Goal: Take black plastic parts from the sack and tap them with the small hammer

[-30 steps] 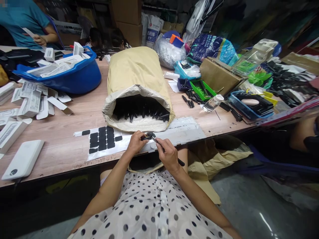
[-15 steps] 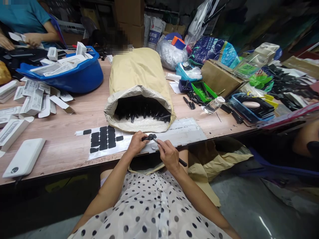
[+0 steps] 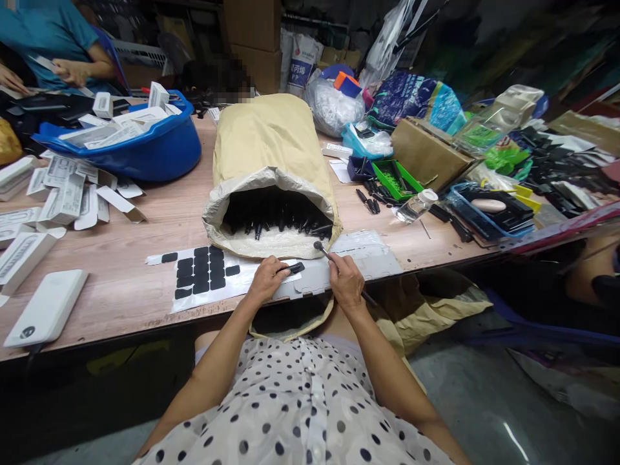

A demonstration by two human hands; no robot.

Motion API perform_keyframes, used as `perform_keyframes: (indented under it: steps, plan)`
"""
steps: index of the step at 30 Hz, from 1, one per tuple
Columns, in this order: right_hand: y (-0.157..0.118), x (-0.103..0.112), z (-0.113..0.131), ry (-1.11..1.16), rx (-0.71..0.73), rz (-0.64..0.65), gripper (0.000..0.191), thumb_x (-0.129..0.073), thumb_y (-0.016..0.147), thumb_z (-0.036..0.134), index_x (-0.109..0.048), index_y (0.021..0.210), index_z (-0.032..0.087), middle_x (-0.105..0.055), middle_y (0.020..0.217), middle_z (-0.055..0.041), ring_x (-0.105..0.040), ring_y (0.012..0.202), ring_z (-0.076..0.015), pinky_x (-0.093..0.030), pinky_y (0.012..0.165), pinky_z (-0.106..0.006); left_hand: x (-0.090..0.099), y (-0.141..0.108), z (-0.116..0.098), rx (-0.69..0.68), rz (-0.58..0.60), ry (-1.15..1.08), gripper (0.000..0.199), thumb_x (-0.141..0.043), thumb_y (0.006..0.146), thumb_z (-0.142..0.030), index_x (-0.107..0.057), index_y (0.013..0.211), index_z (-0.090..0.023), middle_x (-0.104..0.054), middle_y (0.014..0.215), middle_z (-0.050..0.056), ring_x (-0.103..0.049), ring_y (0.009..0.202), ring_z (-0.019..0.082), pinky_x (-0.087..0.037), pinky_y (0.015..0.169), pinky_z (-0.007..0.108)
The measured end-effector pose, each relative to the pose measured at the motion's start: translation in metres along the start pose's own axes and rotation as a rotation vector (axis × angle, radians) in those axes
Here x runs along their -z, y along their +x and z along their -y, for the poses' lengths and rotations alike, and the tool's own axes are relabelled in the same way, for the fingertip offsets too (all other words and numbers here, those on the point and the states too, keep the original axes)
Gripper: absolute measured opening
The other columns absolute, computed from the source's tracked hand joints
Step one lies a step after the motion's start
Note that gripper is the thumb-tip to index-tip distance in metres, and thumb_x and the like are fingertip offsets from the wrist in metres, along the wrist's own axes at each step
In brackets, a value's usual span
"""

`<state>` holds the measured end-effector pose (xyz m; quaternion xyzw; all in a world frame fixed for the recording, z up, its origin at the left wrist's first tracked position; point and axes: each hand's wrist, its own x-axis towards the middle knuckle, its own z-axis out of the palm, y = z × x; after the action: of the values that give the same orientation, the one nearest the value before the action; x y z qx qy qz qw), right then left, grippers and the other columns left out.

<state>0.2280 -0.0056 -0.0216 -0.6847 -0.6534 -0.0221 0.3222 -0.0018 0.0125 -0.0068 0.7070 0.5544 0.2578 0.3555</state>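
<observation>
My left hand (image 3: 266, 280) is closed at the table's front edge, gripping a small black piece (image 3: 296, 267) that sticks out to the right of its fingers. In my right hand (image 3: 345, 284) is a thin dark brush-like tool (image 3: 320, 247); its rounded head points up and left, and its far end shows below the palm. The two hands are apart. Left of them lies a white sheet with rounded black stickers (image 3: 201, 270). Just beyond, a tan sack (image 3: 266, 132) lies with its mouth facing me, holding several black pieces (image 3: 281, 223). Under my hands is a grey board (image 3: 363, 252).
On the left stand a blue basin (image 3: 150, 145) of white boxes, loose boxes (image 3: 61, 197) and a white power bank (image 3: 48, 305). Rightward are a green tray (image 3: 394, 181), a clear bottle (image 3: 416, 205) and a blue tray (image 3: 489, 206). Another person (image 3: 58, 51) works at the far left.
My right hand has moved right, taking the tool's head away from the black piece in my left hand. My left hand stays nearly in place. The other person's hands have shifted.
</observation>
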Motion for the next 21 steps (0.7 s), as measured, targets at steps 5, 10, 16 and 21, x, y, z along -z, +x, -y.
perform_keyframes:
  steps: [5,10,16,21]
  plan:
    - [0.006,-0.016,-0.009,-0.131,0.065,-0.054,0.027,-0.054,0.091,0.019,-0.077,0.104,0.025,-0.06,0.082,-0.007,-0.047,0.079,-0.0212,-0.033,0.068,-0.031,0.0,0.001,0.003,-0.013,0.009,0.017,0.023,-0.055,0.089,-0.028,-0.076,0.098,-0.023,-0.061,0.087,0.003,-0.059,0.092,0.022,-0.048,0.088,0.035]
    - [0.004,-0.021,-0.009,-0.149,0.072,-0.074,0.027,-0.053,0.09,0.021,-0.075,0.106,0.026,-0.058,0.084,-0.0072,-0.045,0.082,-0.0226,-0.031,0.069,-0.033,0.001,-0.004,-0.002,-0.039,-0.001,0.028,0.021,-0.054,0.09,-0.029,-0.074,0.095,-0.023,-0.063,0.089,0.003,-0.059,0.093,0.022,-0.048,0.088,0.035]
    - [0.003,-0.021,-0.009,-0.149,0.058,-0.075,0.027,-0.052,0.091,0.021,-0.074,0.106,0.024,-0.058,0.085,-0.0074,-0.044,0.082,-0.0229,-0.03,0.069,-0.033,-0.006,-0.049,-0.03,-0.037,0.307,-0.085,0.026,-0.047,0.095,-0.034,-0.071,0.101,-0.023,-0.072,0.091,0.002,-0.064,0.086,0.02,-0.049,0.079,0.031]
    - [0.003,-0.023,-0.009,-0.112,0.042,-0.049,0.028,-0.052,0.091,0.022,-0.074,0.107,0.024,-0.057,0.085,-0.0081,-0.044,0.083,-0.0235,-0.03,0.069,-0.034,-0.035,-0.071,-0.019,0.203,0.471,0.131,0.022,-0.057,0.088,-0.031,-0.073,0.101,-0.021,-0.076,0.1,0.008,-0.07,0.096,0.025,-0.051,0.083,0.032]
